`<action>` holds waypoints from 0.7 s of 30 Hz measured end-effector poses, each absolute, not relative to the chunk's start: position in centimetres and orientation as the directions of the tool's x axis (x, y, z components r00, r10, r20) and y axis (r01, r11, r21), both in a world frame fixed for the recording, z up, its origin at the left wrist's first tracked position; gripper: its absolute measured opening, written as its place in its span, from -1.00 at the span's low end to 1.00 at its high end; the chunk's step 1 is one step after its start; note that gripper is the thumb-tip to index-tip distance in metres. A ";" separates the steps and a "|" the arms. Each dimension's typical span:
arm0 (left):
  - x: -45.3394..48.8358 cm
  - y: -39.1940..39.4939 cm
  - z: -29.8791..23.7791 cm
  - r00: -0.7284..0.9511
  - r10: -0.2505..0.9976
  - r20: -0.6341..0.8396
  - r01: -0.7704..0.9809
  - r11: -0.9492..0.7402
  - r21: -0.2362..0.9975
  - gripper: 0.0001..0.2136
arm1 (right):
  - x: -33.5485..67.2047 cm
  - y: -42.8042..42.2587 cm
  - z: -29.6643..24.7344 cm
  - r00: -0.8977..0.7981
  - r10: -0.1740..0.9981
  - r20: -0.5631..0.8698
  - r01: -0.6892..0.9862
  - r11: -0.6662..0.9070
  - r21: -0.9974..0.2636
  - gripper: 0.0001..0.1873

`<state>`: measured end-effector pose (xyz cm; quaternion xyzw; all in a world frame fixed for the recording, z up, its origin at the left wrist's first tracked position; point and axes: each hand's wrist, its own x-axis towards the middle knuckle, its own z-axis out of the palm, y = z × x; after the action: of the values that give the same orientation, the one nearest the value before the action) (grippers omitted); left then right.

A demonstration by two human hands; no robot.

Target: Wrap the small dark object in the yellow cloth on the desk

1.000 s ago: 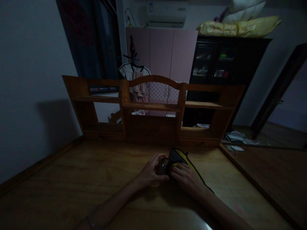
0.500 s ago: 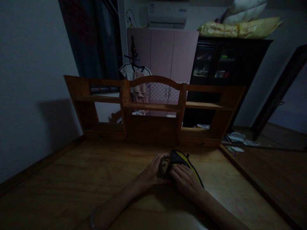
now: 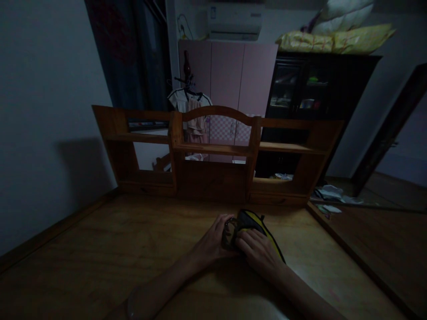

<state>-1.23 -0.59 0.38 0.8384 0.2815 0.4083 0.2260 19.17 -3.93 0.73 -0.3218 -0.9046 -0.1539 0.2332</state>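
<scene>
Little has moved over the last second: our two hands have stayed together at the middle of the bench (image 3: 100, 249), shifting only slightly, and less of the pouch's yellow edge now shows beside our right wrist than before. Our left hand (image 3: 213, 242) curls its fingers around a small dark object (image 3: 229, 234), which is too dim to make out clearly, and holds it against the near end of the black-and-yellow pouch (image 3: 258, 222). Our right hand (image 3: 258, 252) lies on top of that pouch with bent fingers reaching toward the object; we cannot tell whether it pinches the fabric or only presses on it. The pouch lies on the bench just under and beyond the right hand, its far end pointing toward the wooden shelf unit (image 3: 213, 180) that stands along the back edge of the bench. Behind the shelf we see hanging clothes (image 3: 191, 111), a pink wardrobe (image 3: 230, 75), a dark glass-fronted cabinet (image 3: 310, 89) with yellow bedding (image 3: 333, 41) on top, and an air conditioner (image 3: 233, 20) high on the wall. Papers (image 3: 330, 193) lie on the floor at the right
</scene>
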 end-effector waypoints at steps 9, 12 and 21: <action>-1.3 -0.7 0.3 0.506 0.648 0.569 0.336 -0.756 0.562 -0.14 | 19.1 -4.0 0.5 -0.686 0.501 0.528 0.655 0.741 0.147 -0.78; -1.3 -0.7 0.2 0.512 0.633 0.581 0.344 -0.771 0.537 -0.15 | 19.1 -4.0 0.4 -0.676 0.532 0.510 0.675 0.726 0.136 -0.81; -1.6 -0.4 0.2 0.550 0.607 0.574 0.358 -0.792 0.494 -0.12 | 19.1 -3.8 0.2 -0.679 0.537 0.500 0.676 0.723 0.142 -0.87</action>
<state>-1.57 -0.42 0.16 0.8653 0.2788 0.3839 0.1619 19.12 -3.83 0.16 -0.3362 -0.9022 -0.1599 0.2178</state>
